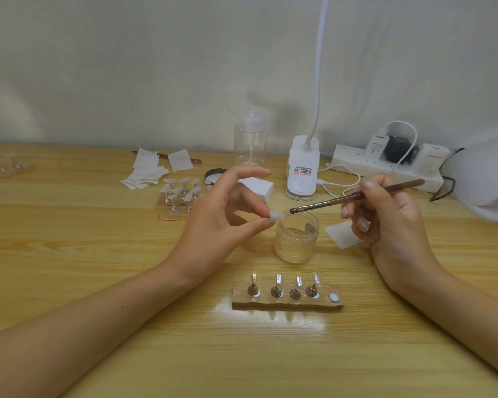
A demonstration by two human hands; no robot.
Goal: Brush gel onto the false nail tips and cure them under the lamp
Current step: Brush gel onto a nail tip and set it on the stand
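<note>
At centre frame, our left hand (224, 208) pinches a false nail tip (276, 216) between thumb and fingers above the jar (295, 244). Our right hand (385, 222) curls its fingers round the brush (354, 197), bristles just beside the tip. The lamp (483, 179) sits far right.

I work at what looks like a home nail-art desk: a wood-grain table (69, 254) against a plain white wall (127, 53), a power strip (354, 165) crowded with chargers, a clip-on desk lamp (302, 170), wooden stands (285, 304) holding false nail tips (169, 181), and a white curing lamp (483, 173) at the right edge.
</note>
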